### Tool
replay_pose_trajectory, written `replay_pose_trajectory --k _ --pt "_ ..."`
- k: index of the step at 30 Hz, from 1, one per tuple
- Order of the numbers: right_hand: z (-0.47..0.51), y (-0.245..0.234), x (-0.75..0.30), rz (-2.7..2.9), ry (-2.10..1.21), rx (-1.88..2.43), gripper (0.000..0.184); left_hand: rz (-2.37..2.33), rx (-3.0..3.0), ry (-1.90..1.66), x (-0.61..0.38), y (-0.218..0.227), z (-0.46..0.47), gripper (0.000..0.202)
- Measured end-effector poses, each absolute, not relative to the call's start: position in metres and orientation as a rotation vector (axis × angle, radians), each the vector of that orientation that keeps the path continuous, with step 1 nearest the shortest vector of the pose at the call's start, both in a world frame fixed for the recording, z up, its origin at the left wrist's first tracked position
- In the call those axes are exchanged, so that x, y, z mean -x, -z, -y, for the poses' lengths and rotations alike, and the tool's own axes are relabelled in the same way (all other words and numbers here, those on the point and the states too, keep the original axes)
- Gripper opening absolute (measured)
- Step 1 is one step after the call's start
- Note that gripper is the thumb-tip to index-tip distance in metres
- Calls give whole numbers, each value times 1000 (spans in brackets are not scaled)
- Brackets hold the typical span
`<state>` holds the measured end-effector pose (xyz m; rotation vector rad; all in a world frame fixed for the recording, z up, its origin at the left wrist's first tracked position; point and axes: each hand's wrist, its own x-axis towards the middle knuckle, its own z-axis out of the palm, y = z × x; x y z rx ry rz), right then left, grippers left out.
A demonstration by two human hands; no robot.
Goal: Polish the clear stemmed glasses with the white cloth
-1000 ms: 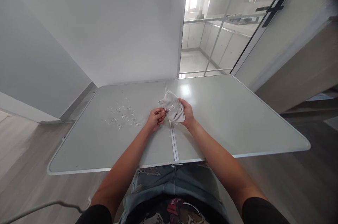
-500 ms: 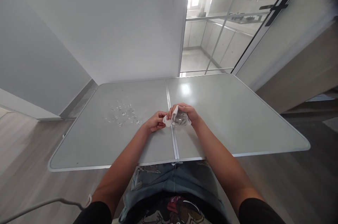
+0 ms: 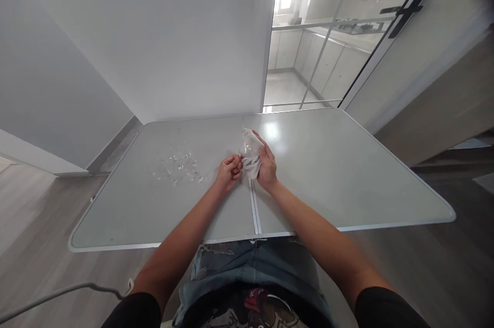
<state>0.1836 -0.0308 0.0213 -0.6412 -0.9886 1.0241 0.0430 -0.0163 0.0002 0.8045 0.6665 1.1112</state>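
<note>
Centre: the clear object [image 3: 249,149] is partly covered by the pale cloth [image 3: 253,170], so its full outline cannot be traced. Its end at the left hand [image 3: 230,169] is concealed by the fingertips; some fingers of the right hand [image 3: 267,167] lie behind the cloth. Left of centre: transparent pieces [image 3: 179,167] blend together, their shapes and number indistinct. Lower left: the grey cable [image 3: 57,294] is cropped by the frame. Bottom edge: the printed shirt [image 3: 266,315] is cut off. Upper right: countertop items [image 3: 358,26] are too small to identify.

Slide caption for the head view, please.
Right hand holds a white cloth against a clear vessel, left hand pinched at its side, near clear glassware on a pale table.
</note>
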Motion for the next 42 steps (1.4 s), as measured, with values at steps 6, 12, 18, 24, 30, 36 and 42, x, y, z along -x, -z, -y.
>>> replay_pose_trajectory --k 6,12,18,24,30,36,42 --pt "28 -14 -188 1749 -406 719 45 -677 -717 -1160 -40 7 10 33" --pt "13 -12 -199 2115 -90 868 42 -887 -944 -1239 -42 12 11 33" --pt "1 -11 -223 1856 -609 963 34 -1128 -1644 -1266 -38 13 19 31" --pt "1 -25 -255 1347 -1494 781 36 -996 -1639 -1171 -37 11 22 33" --pt "1 -15 -239 880 -1653 612 29 -857 -1299 -1211 -37 11 20 37" --pt "1 -1 -204 759 -1601 601 23 -776 -1032 -1414 -41 11 12 37" --pt "18 -3 -180 966 -1100 841 37 -873 -1008 -1463 -49 6 14 42"
